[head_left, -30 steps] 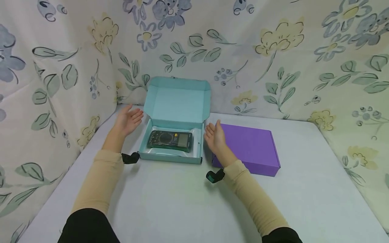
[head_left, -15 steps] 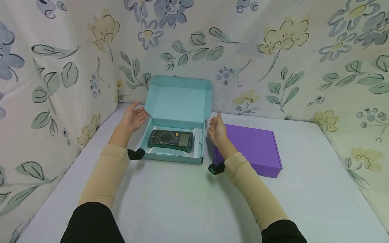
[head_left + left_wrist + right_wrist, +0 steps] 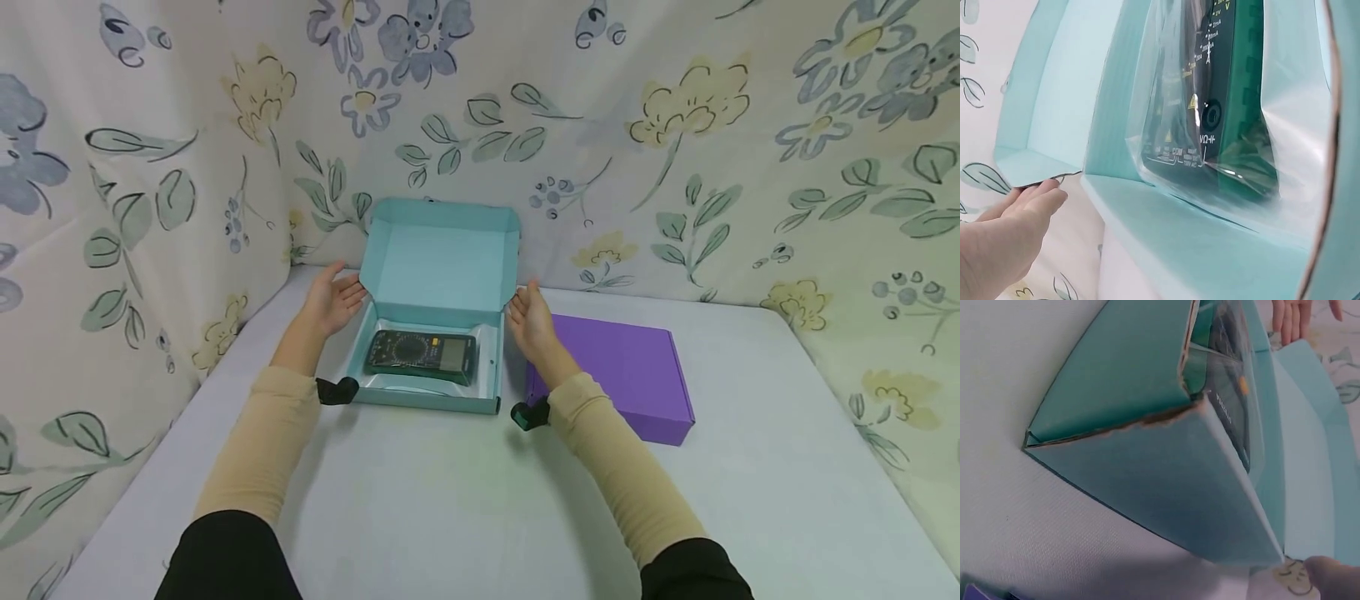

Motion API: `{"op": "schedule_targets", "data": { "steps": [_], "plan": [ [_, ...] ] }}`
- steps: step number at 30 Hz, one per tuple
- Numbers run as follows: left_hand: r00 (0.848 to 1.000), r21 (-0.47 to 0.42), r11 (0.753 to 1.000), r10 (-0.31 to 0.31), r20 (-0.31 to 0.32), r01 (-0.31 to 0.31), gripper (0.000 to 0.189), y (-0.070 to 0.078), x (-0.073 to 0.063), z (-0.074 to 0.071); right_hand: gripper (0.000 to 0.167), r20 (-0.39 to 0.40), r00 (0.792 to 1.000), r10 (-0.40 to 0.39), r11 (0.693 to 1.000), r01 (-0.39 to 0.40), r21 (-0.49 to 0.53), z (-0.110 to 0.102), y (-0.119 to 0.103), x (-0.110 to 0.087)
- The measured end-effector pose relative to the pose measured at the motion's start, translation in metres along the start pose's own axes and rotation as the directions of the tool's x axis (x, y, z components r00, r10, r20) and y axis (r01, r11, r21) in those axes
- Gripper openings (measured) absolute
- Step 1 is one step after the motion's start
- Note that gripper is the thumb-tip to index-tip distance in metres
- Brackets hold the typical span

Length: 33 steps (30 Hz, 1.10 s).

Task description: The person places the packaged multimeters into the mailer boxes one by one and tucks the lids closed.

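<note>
A teal cardboard box [image 3: 427, 402] stands with its lid [image 3: 444, 258] raised against the cloth behind. In it lies a dark multimeter [image 3: 420, 354] with a green edge, wrapped in clear plastic film [image 3: 1260, 169]. At the lid's left side is my left hand [image 3: 328, 304]; in the left wrist view its extended fingertips are at the lower edge of the lid's side flap [image 3: 1035, 167]. My right hand [image 3: 534, 327] is by the lid's lower right corner, fingers slightly bent. Only a blurred fingertip of it [image 3: 1334, 578] shows in the right wrist view, so contact there is unclear.
A closed purple box [image 3: 618, 367] lies to the right of the teal one, partly behind my right forearm. Flowered cloth [image 3: 585, 142] hangs at the back and left of the white table [image 3: 435, 500].
My left hand has moved right, from beside the box up to the lid's left flap. My right hand has shifted slightly forward toward the lid's right corner. The box and multimeter stay put.
</note>
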<state>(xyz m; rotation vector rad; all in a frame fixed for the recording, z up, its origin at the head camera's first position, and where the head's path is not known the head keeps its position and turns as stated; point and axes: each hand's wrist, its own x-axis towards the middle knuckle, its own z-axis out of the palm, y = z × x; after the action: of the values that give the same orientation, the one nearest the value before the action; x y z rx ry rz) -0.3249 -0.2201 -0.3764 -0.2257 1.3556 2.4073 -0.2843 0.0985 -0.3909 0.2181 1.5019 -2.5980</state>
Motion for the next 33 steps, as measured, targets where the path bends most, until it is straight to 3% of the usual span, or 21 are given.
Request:
{"op": "schedule_targets", "data": {
  "steps": [14,25,29,33],
  "plan": [
    [0.998,0.119,0.992,0.048,0.034,-0.052,0.076,-0.002,-0.009,-0.004,0.072,0.043,0.999,-0.003,0.991,0.008,-0.134,-0.002,0.005,-0.008],
    [0.992,0.219,0.973,0.043,0.120,-0.068,0.086,-0.003,-0.022,-0.014,0.075,0.123,0.992,0.000,0.981,0.024,-0.194,-0.010,0.011,-0.018],
    [0.986,0.268,0.961,0.025,0.164,-0.069,0.086,-0.004,-0.026,-0.017,0.075,0.174,0.985,0.014,0.962,0.034,-0.271,-0.014,0.013,-0.022],
    [0.981,0.302,0.951,0.013,0.192,-0.072,0.088,-0.006,-0.028,-0.021,0.078,0.219,0.975,0.044,0.919,0.046,-0.391,-0.017,0.013,-0.026]
  ]
}}
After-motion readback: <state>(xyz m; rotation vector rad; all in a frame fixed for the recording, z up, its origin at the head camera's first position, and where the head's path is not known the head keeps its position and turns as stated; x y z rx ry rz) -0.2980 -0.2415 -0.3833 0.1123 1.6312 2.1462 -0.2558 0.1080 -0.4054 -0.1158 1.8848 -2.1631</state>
